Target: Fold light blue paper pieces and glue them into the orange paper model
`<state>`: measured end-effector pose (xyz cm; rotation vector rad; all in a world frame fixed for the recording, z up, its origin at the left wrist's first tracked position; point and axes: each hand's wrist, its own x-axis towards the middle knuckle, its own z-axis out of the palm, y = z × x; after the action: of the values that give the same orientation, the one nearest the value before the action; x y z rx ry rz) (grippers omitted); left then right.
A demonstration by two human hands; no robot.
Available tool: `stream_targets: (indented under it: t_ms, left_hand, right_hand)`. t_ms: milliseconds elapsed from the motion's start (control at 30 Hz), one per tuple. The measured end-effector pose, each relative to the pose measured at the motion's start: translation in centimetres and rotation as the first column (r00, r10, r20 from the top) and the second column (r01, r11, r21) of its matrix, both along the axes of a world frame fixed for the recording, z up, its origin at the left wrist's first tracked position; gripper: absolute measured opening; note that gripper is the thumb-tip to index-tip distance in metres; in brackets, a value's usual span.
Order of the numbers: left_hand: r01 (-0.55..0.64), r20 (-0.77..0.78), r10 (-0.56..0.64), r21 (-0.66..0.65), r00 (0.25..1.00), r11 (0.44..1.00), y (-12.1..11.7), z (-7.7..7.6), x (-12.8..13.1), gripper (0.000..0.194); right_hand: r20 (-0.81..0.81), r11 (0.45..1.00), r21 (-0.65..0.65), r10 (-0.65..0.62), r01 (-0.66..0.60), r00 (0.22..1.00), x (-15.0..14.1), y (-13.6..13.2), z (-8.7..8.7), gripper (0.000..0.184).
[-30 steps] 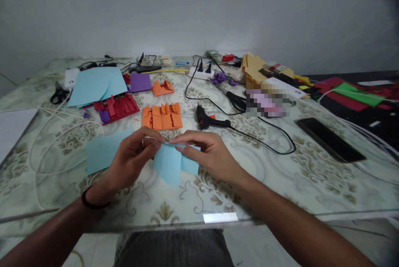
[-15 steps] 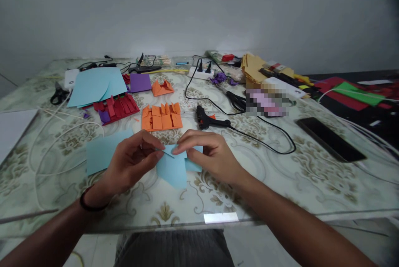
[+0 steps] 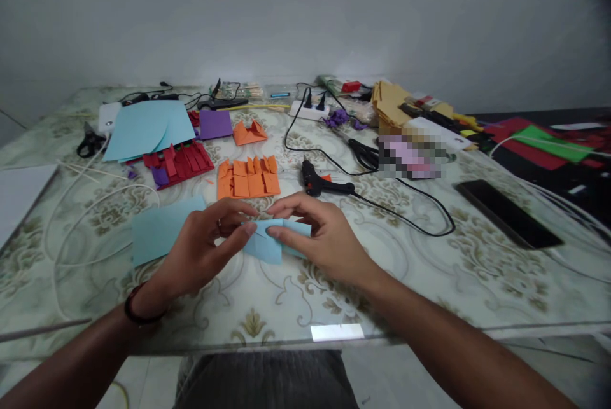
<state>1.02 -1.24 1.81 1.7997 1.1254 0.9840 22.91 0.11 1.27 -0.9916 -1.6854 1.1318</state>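
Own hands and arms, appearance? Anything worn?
Both hands ungloved, five-fingered human hands. Left hand: a thin, pale metallic-looking ring, plus a narrow dark band around the wrist. Right hand: no ring or wristband visible. No sleeves show on either forearm. No legible markings, no cables attached.
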Motion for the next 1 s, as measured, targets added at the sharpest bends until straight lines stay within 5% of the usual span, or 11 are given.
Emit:
stream_targets:
  t_ms: [267, 600, 1000]
  left_hand:
    - [0.003, -0.142, 0.013, 0.106, 0.99, 0.994, 0.37, 0.71, 0.0, 0.026]
    - [0.071, -0.184, -0.055, 0.081, 0.981, 0.994, 0.26, 0.41, -0.1, 0.024]
    - [0.093, -0.18, -0.068, 0.132, 0.981, 0.987, 0.19, 0.29, -0.08, 0.02]
  right_hand:
    - [-0.051, 0.997, -0.069, 0.016, -0.019, 0.999, -0.02, 0.2, 0.01, 0.019]
    - [-0.007, 0.976, -0.203, 0.079, -0.078, 0.997, -0.05, 0.35, -0.03, 0.018]
    - [0.032, 0.982, -0.139, 0.137, -0.131, 0.99, -0.46, 0.17, -0.1, 0.013]
